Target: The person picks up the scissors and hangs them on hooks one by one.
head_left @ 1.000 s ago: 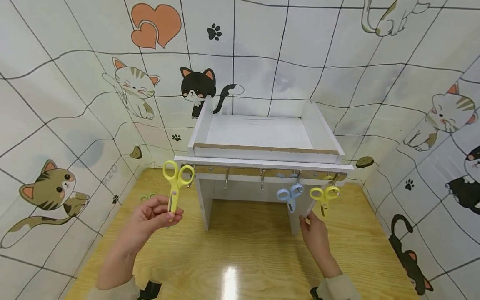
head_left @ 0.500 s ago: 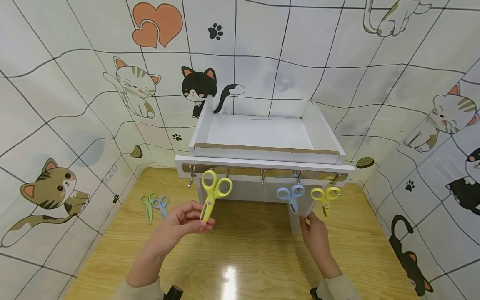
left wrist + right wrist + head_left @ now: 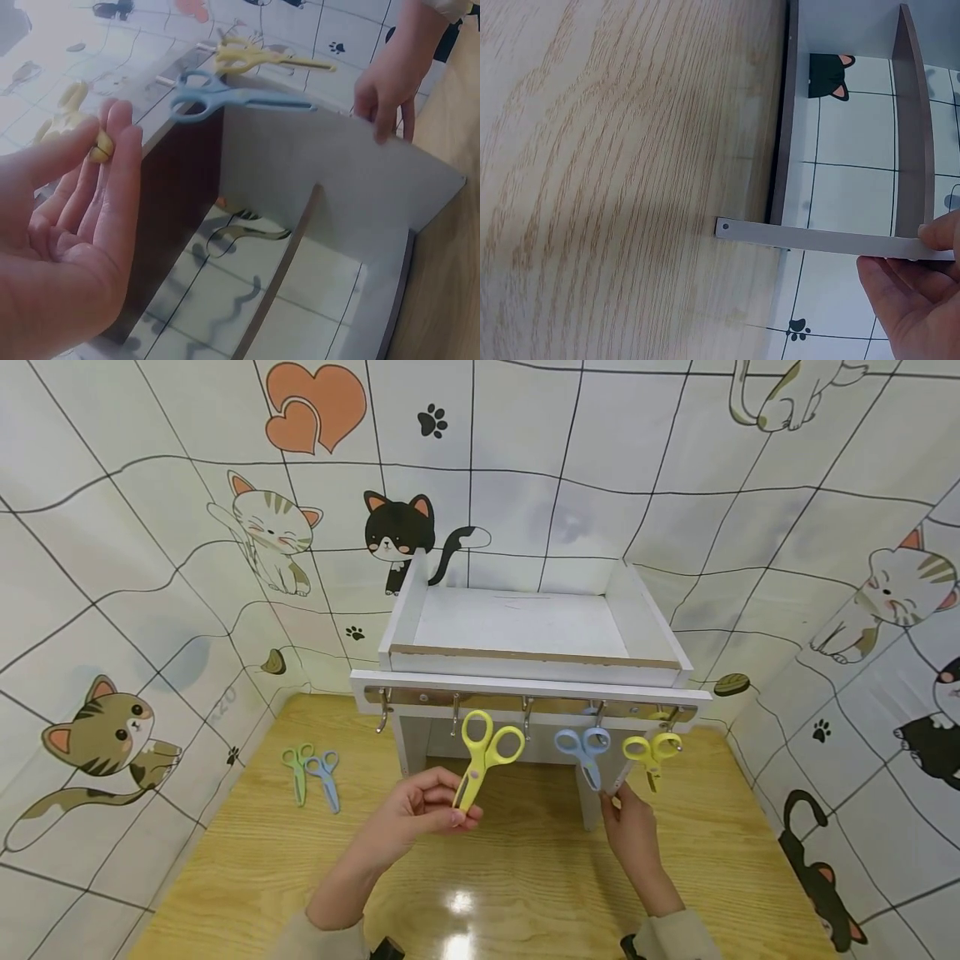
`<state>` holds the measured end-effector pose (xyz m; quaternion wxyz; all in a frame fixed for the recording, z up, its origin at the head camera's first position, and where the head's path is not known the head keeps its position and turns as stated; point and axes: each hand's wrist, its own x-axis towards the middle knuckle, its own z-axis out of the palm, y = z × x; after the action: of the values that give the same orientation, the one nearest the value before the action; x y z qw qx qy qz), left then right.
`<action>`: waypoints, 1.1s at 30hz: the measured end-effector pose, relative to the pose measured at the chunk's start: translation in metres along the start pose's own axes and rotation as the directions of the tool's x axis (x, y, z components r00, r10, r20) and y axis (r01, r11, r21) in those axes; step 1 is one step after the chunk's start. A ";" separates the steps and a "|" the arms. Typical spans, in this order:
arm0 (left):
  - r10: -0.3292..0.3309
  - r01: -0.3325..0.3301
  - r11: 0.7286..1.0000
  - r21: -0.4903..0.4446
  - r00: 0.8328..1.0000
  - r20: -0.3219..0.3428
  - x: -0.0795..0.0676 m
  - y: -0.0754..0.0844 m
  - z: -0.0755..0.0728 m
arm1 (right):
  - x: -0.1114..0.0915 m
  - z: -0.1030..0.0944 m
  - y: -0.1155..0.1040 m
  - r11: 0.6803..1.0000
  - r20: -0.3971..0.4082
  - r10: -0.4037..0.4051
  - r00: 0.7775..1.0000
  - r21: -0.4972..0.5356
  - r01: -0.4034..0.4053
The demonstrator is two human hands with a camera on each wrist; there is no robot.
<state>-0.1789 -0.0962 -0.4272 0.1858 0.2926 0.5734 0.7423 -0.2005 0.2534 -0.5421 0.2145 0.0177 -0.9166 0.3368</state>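
A person's left grip (image 3: 420, 808) is pinching a pair of yellow scissors (image 3: 476, 768) by the blade end, thumb against fingers, with the two handle loops pointing up above the grip and leaning to the right. Ahead of this grip a white rack (image 3: 420, 682) is standing on a wooden counter (image 3: 517, 893), bearing a shallow open box on top and a row of metal hooks (image 3: 527, 720) along its front rail. In the head view the loops are showing just below that rail, between the second and third hooks from the left; whether they are touching anything there, I cannot tell.

The right grip (image 3: 632, 831) is pinching the edge of the rack's right leg panel (image 3: 817, 240), the thumb lying on one face and the fingers on the other, as the right wrist view is showing. Above this grip and slightly to its left, light blue scissors (image 3: 588, 767) are hanging by their handles, blades down. Almost straight above it, a second yellow pair (image 3: 652, 763) is hanging from the end hook.

To the left of the left grip, green scissors (image 3: 299, 781) and another blue pair (image 3: 330, 785) are lying side by side on the counter, handles pointing away from the person. Behind everything, a white wall covering (image 3: 525, 510) is displaying cartoon cats, paw prints and dark grid lines. Beige sleeves (image 3: 678, 935) are covering both forearms below the wrists.
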 end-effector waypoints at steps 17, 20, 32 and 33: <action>-0.050 0.045 0.998 -0.041 0.991 -0.121 0.023 -0.030 0.021 | -0.001 -0.001 -0.001 1.000 0.013 0.010 1.000 0.008 -0.010; -0.057 0.051 0.997 -0.050 0.990 -0.126 0.024 -0.036 0.021 | -0.001 -0.001 -0.001 1.000 0.029 0.020 0.999 0.011 -0.021; -0.093 0.092 0.996 -0.018 0.988 -0.123 0.023 -0.049 0.021 | -0.001 0.000 0.000 1.000 0.021 0.027 0.999 0.003 -0.027; -0.102 0.101 0.995 -0.012 0.987 -0.122 0.023 -0.050 0.020 | 0.000 0.000 0.000 1.000 0.020 0.026 0.999 0.003 -0.026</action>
<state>-0.1864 -0.0534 -0.4671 0.1885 0.2165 0.5958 0.7501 -0.2000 0.2532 -0.5418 0.2006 0.0093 -0.9184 0.3409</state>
